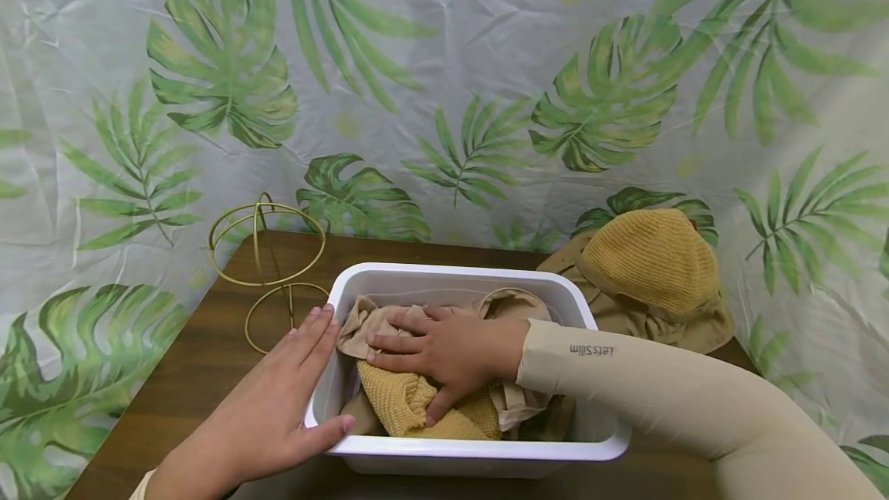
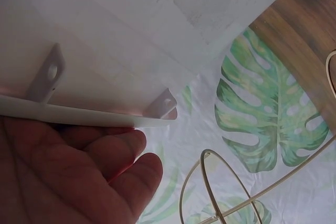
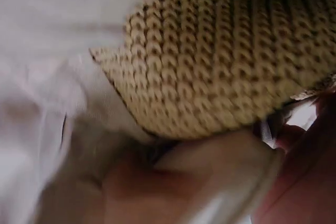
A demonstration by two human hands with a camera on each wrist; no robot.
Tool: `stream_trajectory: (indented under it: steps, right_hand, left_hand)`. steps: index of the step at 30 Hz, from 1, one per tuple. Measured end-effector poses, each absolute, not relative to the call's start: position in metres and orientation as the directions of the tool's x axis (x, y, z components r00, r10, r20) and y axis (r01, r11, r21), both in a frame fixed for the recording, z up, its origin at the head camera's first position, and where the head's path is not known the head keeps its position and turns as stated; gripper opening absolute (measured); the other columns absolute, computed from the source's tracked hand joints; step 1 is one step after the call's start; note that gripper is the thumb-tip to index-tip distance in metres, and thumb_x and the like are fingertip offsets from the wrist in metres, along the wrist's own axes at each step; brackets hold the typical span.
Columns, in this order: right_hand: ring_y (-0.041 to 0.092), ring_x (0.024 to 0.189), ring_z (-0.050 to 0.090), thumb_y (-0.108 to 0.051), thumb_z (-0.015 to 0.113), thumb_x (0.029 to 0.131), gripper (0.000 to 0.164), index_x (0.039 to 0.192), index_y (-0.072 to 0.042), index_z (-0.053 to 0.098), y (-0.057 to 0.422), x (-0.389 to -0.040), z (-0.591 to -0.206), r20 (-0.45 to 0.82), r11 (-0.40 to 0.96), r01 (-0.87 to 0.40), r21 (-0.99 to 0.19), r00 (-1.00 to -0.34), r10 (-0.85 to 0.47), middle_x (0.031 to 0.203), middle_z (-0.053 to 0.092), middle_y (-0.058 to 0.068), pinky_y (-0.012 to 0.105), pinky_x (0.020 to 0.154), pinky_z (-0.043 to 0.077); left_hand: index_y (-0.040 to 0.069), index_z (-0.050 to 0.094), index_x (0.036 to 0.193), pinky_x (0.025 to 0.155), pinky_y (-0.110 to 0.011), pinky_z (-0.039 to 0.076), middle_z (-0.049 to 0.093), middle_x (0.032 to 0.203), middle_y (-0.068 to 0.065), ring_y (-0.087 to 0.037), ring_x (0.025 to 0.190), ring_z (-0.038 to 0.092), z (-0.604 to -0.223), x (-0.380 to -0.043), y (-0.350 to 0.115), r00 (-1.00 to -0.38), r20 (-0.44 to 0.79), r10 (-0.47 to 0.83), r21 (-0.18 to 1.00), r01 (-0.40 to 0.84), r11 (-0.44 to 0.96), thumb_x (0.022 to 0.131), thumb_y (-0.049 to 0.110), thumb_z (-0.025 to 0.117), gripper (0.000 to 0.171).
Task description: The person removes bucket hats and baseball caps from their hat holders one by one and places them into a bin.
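A white plastic bin [image 1: 472, 448] holds a mustard knitted item [image 1: 392, 396] and beige cloth pieces [image 1: 357, 334], one of them a rounded cap-like shape. My right hand [image 1: 444, 353] lies over them inside the bin, fingers spread, pressing on the fabric. In the right wrist view, the knit's ribbed stitches [image 3: 199, 66] appear close up, with blurred cloth below. My left hand [image 1: 271, 400] rests at the bin's left rim with fingers straight. From the left wrist view, that hand's fingers [image 2: 118, 153] touch the underside of the rim, beside the bin's outer wall [image 2: 131, 40].
Behind the bin's right side lies a mustard knitted hat [image 1: 653, 261] on a brown cloth hat [image 1: 694, 330]. A gold wire stand [image 1: 267, 276] with rings is at the left on the dark wooden table [image 1: 187, 361]. A leaf-print sheet [image 1: 458, 45] hangs behind.
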State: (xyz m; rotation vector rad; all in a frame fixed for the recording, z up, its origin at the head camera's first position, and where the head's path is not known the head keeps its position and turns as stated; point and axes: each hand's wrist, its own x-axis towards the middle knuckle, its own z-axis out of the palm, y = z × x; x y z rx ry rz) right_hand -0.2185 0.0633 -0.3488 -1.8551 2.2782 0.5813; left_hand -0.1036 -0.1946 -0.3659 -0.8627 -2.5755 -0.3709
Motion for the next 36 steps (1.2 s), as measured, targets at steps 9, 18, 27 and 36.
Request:
stream_trajectory:
  steps: [9,18,27,36]
  right_hand:
    - [0.022,0.151,-0.001,-0.081,0.040,0.085,0.097,0.159,-0.034,-0.001,0.056,-0.230,-0.365,-0.411,0.179,-0.977,0.118,-0.212,-0.887,0.165,-0.005,-0.010,0.057,0.115,0.021]
    - [0.023,0.151,-0.003,-0.082,0.043,0.082,0.100,0.160,-0.033,0.005,0.073,-0.228,-0.324,-0.336,0.207,-0.975,0.079,-0.221,-0.916,0.165,-0.006,-0.008,0.054,0.118,0.013]
    - [0.028,0.151,0.001,-0.078,0.047,0.084,0.101,0.161,-0.022,0.013,0.121,-0.231,-0.271,-0.127,0.318,-0.948,0.025,-0.319,-0.939,0.166,-0.004,-0.001,0.056,0.117,0.017]
    - [0.040,0.147,0.020,-0.044,0.067,0.092,0.086,0.159,-0.011,0.024,0.209,-0.242,-0.248,0.136,0.493,-0.868,-0.057,-0.496,-0.858,0.165,0.008,0.014,0.062,0.109,0.029]
  left_hand:
    - [-0.012,0.040,0.144,0.118,-0.023,0.001,0.031,0.156,-0.024,-0.039,0.142,0.032,-0.366,-0.103,-0.194,-0.727,0.454,0.514,0.112,0.620,0.777,0.086,0.055,0.066,0.093]
    - [-0.012,0.039,0.145,0.119,-0.026,0.006,0.031,0.156,-0.025,-0.038,0.143,0.031,-0.364,-0.103,-0.193,-0.734,0.442,0.516,0.109,0.615,0.781,0.087,0.057,0.064,0.093]
    - [-0.013,0.041,0.144,0.119,-0.028,0.008,0.034,0.154,-0.027,-0.040,0.141,0.033,-0.365,-0.104,-0.194,-0.728,0.450,0.516,0.106,0.618,0.779,0.087,0.057,0.064,0.093]
    - [-0.014,0.040,0.143,0.117,-0.021,-0.001,0.034,0.153,-0.028,-0.042,0.140,0.034,-0.365,-0.103,-0.193,-0.722,0.453,0.522,0.100,0.624,0.775,0.087,0.059,0.063,0.094]
